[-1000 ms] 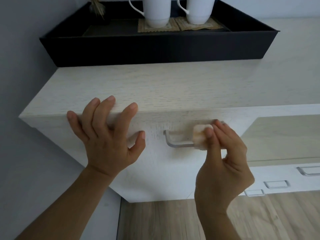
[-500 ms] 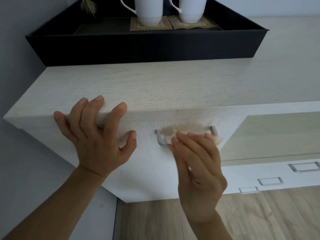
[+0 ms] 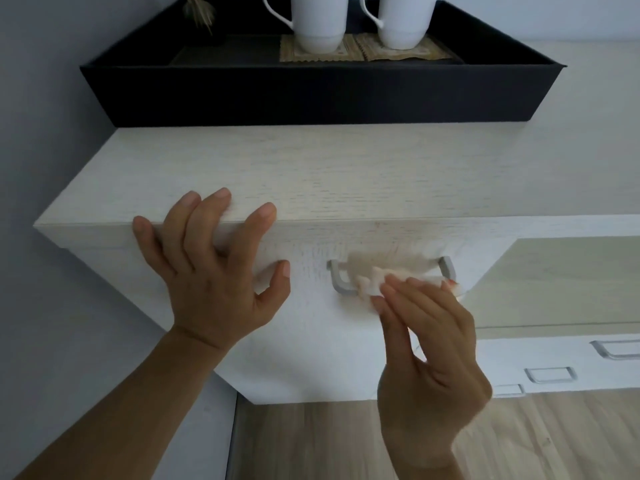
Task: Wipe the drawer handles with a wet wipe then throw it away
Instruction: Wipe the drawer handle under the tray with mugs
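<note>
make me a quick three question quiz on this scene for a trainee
1. True or false: the right hand holds the wipe against the drawer handle.
2. Where does the left hand rest its fingertips? A the floor, B the top edge of the cabinet, C a lower drawer.
3. Fill in: ___ white mugs stand in the black tray.
Key: 1 true; 2 B; 3 two.

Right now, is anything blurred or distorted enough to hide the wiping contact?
Head view: motion blur smears the wet wipe along the drawer handle, so contact is unclear; the left hand is sharp; wide-angle distortion slants the cabinet; lighting soft, no glare.
</note>
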